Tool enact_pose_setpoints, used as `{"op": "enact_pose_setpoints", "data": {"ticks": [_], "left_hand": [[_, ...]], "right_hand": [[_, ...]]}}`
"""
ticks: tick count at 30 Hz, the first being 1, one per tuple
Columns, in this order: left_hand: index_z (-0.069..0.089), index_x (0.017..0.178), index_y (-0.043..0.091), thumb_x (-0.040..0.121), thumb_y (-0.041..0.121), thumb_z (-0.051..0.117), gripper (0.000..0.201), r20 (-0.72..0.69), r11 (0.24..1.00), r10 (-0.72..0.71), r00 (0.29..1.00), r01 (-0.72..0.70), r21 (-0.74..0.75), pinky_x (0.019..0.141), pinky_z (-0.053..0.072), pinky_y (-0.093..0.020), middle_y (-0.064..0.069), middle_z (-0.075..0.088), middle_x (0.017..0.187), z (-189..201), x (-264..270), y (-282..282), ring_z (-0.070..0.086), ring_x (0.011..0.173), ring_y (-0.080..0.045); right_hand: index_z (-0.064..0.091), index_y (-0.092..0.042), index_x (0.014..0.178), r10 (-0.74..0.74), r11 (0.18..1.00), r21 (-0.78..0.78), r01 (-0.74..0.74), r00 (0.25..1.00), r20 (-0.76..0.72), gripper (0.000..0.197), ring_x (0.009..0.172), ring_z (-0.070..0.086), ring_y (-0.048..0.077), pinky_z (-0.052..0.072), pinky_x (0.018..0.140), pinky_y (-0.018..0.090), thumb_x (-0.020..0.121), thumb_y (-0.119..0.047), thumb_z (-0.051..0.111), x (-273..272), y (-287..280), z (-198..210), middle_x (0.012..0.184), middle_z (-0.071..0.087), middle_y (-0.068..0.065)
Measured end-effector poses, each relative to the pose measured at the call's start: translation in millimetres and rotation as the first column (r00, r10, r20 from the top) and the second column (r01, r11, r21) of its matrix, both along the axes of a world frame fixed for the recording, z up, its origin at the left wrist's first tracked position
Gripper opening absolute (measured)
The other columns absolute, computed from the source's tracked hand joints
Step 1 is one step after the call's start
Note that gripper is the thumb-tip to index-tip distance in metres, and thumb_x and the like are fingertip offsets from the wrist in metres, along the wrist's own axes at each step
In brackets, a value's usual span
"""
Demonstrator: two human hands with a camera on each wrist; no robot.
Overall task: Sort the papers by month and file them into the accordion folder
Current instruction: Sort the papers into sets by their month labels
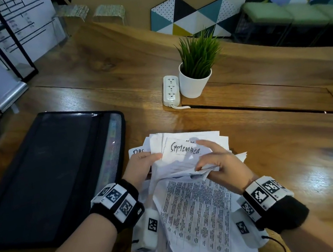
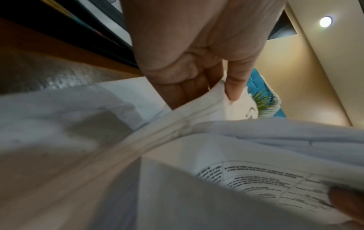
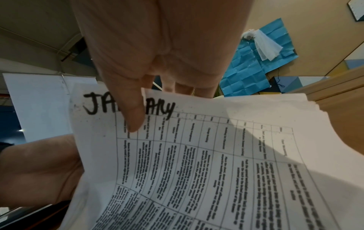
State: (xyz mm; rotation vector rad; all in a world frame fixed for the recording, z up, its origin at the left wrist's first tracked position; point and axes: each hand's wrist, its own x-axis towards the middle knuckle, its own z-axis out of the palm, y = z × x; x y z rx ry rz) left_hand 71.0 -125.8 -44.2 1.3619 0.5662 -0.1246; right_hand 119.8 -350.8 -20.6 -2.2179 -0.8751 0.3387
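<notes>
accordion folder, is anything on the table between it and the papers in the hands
Nothing visible does. The accordion folder lies directly left of the papers, which both the left hand and right hand hold. It looks zipped shut, so it needs opening first.

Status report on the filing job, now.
Both hands gripping the papers: left hand, right hand. September sheet on top. Accordion folder flat, left. Nothing blocking.

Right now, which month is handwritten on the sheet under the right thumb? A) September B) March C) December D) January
D: in the right wrist view the right hand pinches a printed sheet whose heading reads JA..ARY around the thumb.
</notes>
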Motion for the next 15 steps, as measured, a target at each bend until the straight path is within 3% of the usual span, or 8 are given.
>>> {"op": "enact_pose_setpoints", "data": {"ticks": [2,5,9,13,15], "left_hand": [[0.067,0.073,-0.007,0.081,0.003,0.068,0.013,-0.008,0.995,-0.073,0.997,0.074,0.068,0.068,0.047,-0.031,-0.019,0.064,0.072,-1.2,0.5,0.6,0.059,0.065,-0.023],[0.066,0.054,0.01,0.077,-0.006,0.07,0.028,-0.016,0.989,-0.126,0.992,0.127,0.081,0.049,0.046,-0.017,0.002,0.065,0.054,0.0,-2.0,0.2,0.059,0.046,-0.005],[0.069,0.071,0.005,0.084,0.004,0.067,0.013,0.005,0.99,-0.122,0.992,0.122,0.066,0.049,0.046,-0.017,0.001,0.07,0.061,1.5,-3.4,0.0,0.063,0.052,-0.005],[0.065,0.081,-0.01,0.088,0.012,0.064,0.023,-0.007,0.996,-0.057,0.998,0.057,0.066,0.052,0.049,-0.021,-0.011,0.068,0.071,-4.9,-3.1,3.0,0.063,0.059,-0.015],[0.061,0.086,-0.017,0.088,0.015,0.065,0.031,-0.014,0.996,-0.05,0.999,0.051,0.078,0.058,0.048,-0.025,-0.02,0.063,0.077,-5.4,-3.2,3.9,0.059,0.067,-0.023]], "right_hand": [[0.071,-0.016,0.083,-0.002,1.0,-0.011,0.002,1.0,-0.002,0.034,0.11,0.052,-0.006,0.036,0.098,0.012,0.068,0.013,0.061,1.7,1.1,1.4,0.143,0.032,-0.01],[0.072,-0.016,0.084,-0.008,0.998,-0.061,0.009,1.0,0.014,0.031,0.108,0.055,0.001,0.042,0.094,0.017,0.07,0.01,0.063,6.7,4.9,4.6,0.149,0.024,-0.008],[0.071,-0.018,0.083,-0.019,0.999,-0.043,0.021,0.999,0.051,0.023,0.115,0.053,0.009,0.045,0.095,0.025,0.074,0.003,0.069,8.0,6.9,5.7,0.146,0.033,-0.006],[0.072,-0.018,0.081,-0.015,0.998,-0.057,0.017,1.0,0.028,0.029,0.125,0.037,-0.007,0.035,0.101,0.014,0.073,0.008,0.062,2.7,0.5,7.9,0.144,0.034,-0.016],[0.073,-0.02,0.083,-0.02,0.998,-0.056,0.019,1.0,-0.015,0.033,0.119,0.039,-0.014,0.038,0.101,0.016,0.07,0.009,0.061,-1.9,-2.2,8.9,0.13,0.046,-0.018]]}}
